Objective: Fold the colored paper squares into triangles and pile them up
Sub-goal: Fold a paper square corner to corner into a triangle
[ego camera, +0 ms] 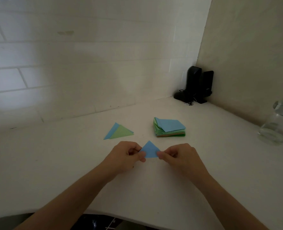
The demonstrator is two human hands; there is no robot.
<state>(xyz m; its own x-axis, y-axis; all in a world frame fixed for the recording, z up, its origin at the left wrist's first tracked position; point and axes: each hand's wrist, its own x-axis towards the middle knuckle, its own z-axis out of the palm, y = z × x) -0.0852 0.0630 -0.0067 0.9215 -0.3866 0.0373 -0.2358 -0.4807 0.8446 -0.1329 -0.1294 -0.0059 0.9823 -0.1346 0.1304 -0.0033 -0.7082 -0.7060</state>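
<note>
Your two forearms enter from the bottom of the frame and meet at centre, above the white bench (57, 171). Your left hand (124, 156) pinches the lower left corner of a blue folded triangle (150, 150) between thumb and curled fingers; your right hand (180, 156) pinches its lower right corner in the same way. Its apex points toward the top of the frame. Just above and left of the hands lie two finished triangles, a green triangle (122, 132) overlapping a blue triangle (111, 131). Right of these, near frame centre, sits the stack of paper squares (169, 127), blue sheet uppermost. A black device (195, 85) stands in the wall corner at upper right; a clear glass jar (278, 125) stands at the right edge.
</note>
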